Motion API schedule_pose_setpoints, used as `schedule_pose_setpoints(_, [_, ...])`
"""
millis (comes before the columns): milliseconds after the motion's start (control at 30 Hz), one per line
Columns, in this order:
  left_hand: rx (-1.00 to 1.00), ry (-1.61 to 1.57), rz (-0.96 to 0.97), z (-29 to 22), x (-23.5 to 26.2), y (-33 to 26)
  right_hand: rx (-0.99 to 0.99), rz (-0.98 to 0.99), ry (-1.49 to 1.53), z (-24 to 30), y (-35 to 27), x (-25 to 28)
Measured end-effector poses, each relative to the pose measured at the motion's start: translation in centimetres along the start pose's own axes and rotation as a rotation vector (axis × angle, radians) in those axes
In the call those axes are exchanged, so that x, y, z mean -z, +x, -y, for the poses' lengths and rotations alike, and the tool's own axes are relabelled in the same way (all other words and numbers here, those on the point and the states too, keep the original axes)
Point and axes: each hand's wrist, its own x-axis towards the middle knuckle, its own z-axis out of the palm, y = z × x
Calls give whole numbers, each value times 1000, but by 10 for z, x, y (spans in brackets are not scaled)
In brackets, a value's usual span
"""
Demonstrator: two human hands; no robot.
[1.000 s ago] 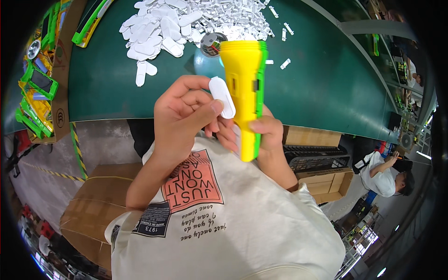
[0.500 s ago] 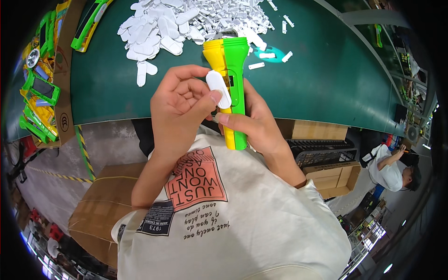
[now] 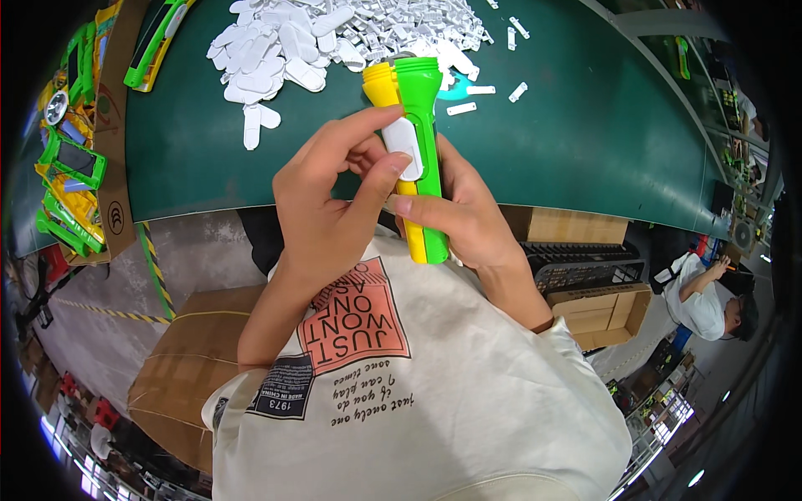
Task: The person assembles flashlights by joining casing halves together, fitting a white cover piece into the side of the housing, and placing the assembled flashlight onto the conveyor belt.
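A yellow and green flashlight point(image 3: 428, 125) stands nearly upright over the near table edge, its wide head at the far end. My right hand point(image 3: 472, 217) is wrapped round its body from the right, the thumb across the lower front. Between the thumb and index finger of my left hand point(image 3: 326, 188) is a white oval cover point(image 3: 402, 149). That cover lies against the flashlight's side, over the seam of the two colours. Whether it is seated there I cannot tell.
Beyond the flashlight lie piles of white oval covers point(image 3: 276, 50) and small white parts point(image 3: 397, 25) on the green table point(image 3: 585, 142). At the left, a cardboard box point(image 3: 113, 150) holds several yellow-green flashlight pieces. A black crate point(image 3: 585, 263) sits below the table; a person point(image 3: 702, 296) is at far right.
My left hand has brought the white cover rightward onto the flashlight, over the dark slot seen before. The flashlight has shifted slightly, still in my right hand.
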Motion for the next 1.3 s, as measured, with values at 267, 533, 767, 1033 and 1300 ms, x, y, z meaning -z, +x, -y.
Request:
schedule_pose_setpoints(267, [78,25,48,-1,1,2,1,0,-19,4,0,-3])
schedule_pose_setpoints(533, [44,-13,3,-1,3,2,22,-19,-51,5,1,-7])
schedule_pose_setpoints(767, [82,-11,50,-5,8,6,87,-37,-121,0,2,-5])
schedule_pose_setpoints(1033, [-46,102,70,-2,9,5,110,-80,-133,1,3,-9])
schedule_pose_setpoints(1300, [-172,186,20,6,7,2,133,-94,-192,0,4,-7])
